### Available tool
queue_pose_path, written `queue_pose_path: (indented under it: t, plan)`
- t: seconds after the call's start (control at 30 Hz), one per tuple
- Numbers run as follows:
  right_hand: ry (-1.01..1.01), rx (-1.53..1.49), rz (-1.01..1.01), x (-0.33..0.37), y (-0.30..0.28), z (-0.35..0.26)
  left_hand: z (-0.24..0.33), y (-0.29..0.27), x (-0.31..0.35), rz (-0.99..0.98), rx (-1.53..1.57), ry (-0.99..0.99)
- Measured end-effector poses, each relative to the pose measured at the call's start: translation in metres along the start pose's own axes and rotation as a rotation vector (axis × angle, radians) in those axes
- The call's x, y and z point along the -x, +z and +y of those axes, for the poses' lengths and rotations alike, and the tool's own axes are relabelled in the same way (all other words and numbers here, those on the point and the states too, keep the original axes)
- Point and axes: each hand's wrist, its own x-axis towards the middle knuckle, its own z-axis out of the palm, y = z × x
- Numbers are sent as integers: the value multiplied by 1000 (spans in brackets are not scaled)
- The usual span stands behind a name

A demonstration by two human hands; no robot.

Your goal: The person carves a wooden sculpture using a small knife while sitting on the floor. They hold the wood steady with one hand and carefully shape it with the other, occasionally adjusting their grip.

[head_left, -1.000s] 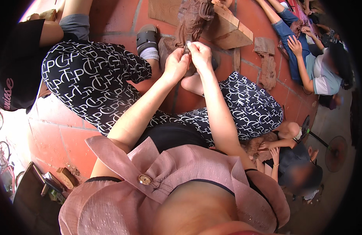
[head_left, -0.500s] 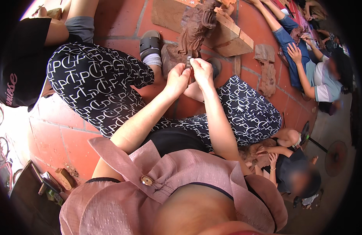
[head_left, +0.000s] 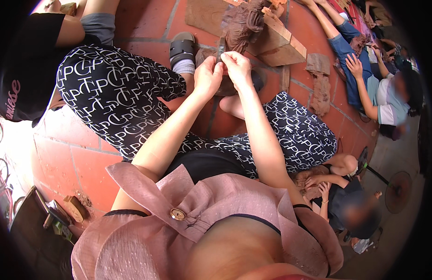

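Note:
Both my hands are raised close together in front of a brown wooden carving [head_left: 243,25] with folded, draped shapes. Between them stands a narrow grey strip [head_left: 221,45], its kind too small to make out. My left hand [head_left: 208,77] has its fingers curled in, thumb upward, at the strip's lower end. My right hand [head_left: 238,70] pinches the same end between thumb and fingertips. The strip's upper part lies against the carving's left edge in the picture; whether it touches cannot be told.
Wooden blocks [head_left: 277,44] lie beside and behind the carving. Another carved piece [head_left: 319,86] rests on the red tiles to the right. A sandalled foot [head_left: 183,51] is left of my hands. Other people sit at the left and right, and a fan [head_left: 399,191] stands at the right.
My hands have moved slightly up, toward the carving, and sit a little farther apart. More of the grey strip now shows above them.

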Motion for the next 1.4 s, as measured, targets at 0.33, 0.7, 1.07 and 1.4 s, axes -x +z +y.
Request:
queue_pose_path:
  t: [0.33, 0.7, 1.07, 1.4]
  plan:
    - [-13, -110, 26, 1, 1, -3, 6, -1, 2, 61, -136, 158]
    - [8, -99, -44, -2, -1, -10, 10, -5, 3, 4, -123, 86]
    - [28, -75, -12, -3, -1, 14, 17, -6, 7, 82, -222, 202]
    - [36, -99, 27, 1, 1, 10, 18, -4, 6, 76, -218, 199]
